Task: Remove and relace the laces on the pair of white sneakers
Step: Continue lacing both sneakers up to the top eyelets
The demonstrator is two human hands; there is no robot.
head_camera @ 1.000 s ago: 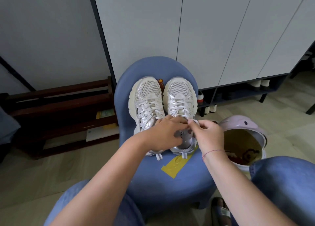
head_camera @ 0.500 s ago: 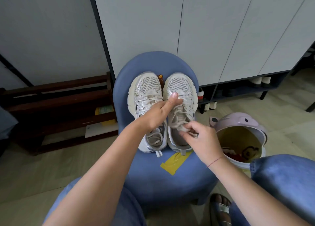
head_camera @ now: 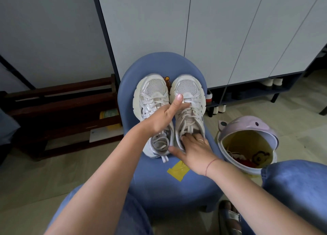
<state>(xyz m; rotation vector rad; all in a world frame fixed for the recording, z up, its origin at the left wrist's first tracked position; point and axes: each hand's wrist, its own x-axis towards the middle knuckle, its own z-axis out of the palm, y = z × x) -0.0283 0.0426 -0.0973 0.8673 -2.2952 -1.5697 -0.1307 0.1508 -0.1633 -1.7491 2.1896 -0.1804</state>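
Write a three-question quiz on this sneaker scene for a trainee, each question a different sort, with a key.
1. True or false: the white sneakers stand on the floor.
2. What lies on the blue chair seat, nearer the person than the sneakers? A) yellow tape B) scissors C) a sock
3. Fill in: the right hand rests at the ____ end of the sneaker nearer the lilac bin.
Key: 1 false, they stand on the blue chair. 2 A. 3 heel.
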